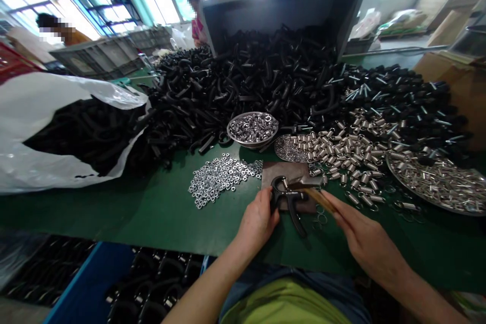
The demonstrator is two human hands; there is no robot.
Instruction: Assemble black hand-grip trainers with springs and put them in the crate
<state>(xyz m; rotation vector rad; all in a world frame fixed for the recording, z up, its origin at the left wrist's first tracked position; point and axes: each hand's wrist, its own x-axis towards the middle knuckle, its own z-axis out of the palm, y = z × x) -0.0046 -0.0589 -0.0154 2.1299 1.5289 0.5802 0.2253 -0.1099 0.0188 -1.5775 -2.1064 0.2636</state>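
My left hand is closed around one handle of a black hand grip that has a small metal spring at its top. Under the grip lies a flat brown metal plate. In my right hand is the wooden handle of a hammer, its metal head over the plate beside the spring. Left of the plate is a pile of small silver nuts. A metal bowl of shiny rings stands just behind.
Loose springs and a tray of metal pins lie right. Black handles heap up before a tilted grey bin. A white sack stands left; a blue crate of grips sits below. Several people are beyond the table.
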